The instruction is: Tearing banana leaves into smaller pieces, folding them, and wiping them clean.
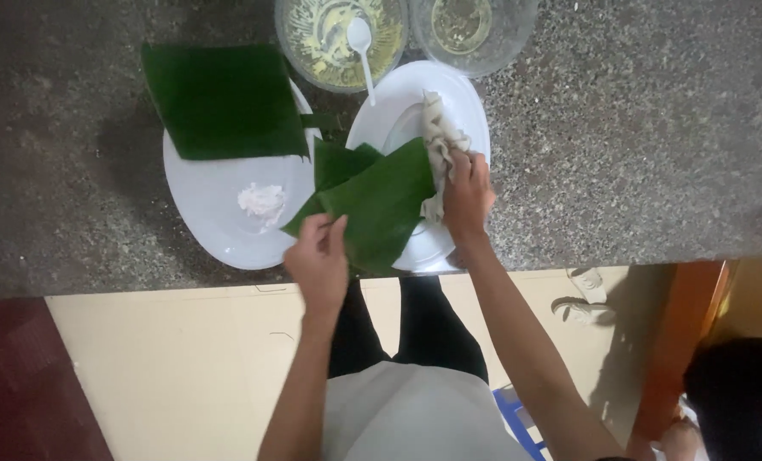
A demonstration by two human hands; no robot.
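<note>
A green banana leaf piece (372,201) lies over the white oval plate (466,107) on the right. My left hand (319,256) pinches the leaf's near left edge. My right hand (466,192) grips a crumpled beige cloth (436,137) and presses it against the leaf's right edge. Another white oval plate (214,213) on the left carries a flat square of banana leaf (223,98) and a small white lump (262,201).
Two clear glass bowls stand at the far edge: one with yellowish paste (312,38) and a white plastic spoon (362,51), one with pale liquid (475,26). All rest on a speckled stone counter (637,154). Beige floor, sandals (579,299) and another person's dark head (739,393) lie below.
</note>
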